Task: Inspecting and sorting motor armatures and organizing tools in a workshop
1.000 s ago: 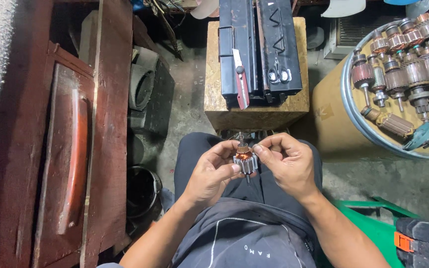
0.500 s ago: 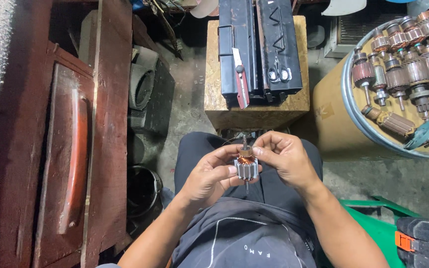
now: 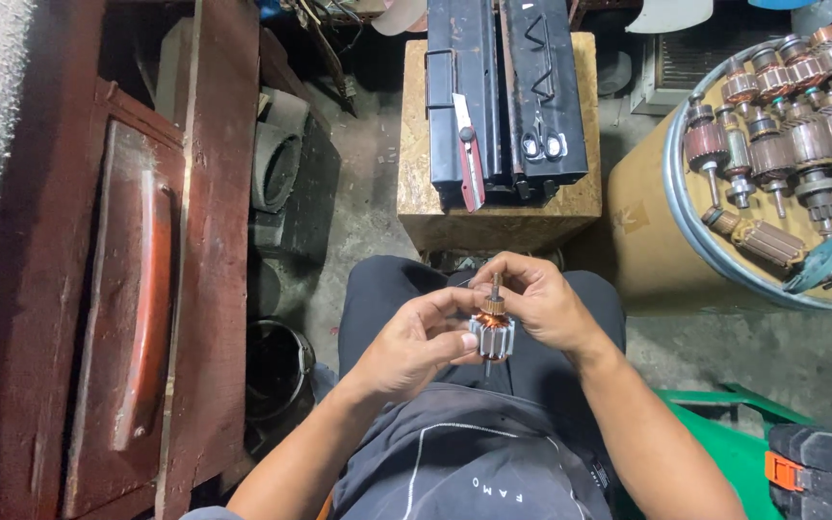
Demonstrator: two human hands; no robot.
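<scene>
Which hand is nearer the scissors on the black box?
Right. The right hand sits below the scissors; the left hand is lower and further left.

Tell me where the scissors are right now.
The scissors lie on the black metal case atop the wooden block, right of the red utility knife.

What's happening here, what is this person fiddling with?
A seated person holds a small motor armature over their lap with both hands. The left hand grips its slotted metal core from the side, while the right hand pinches the upper end near the copper windings and shaft. In front stands a wooden block carrying black metal pieces, a utility knife and scissors. To the right, a round tray holds many more armatures.
</scene>
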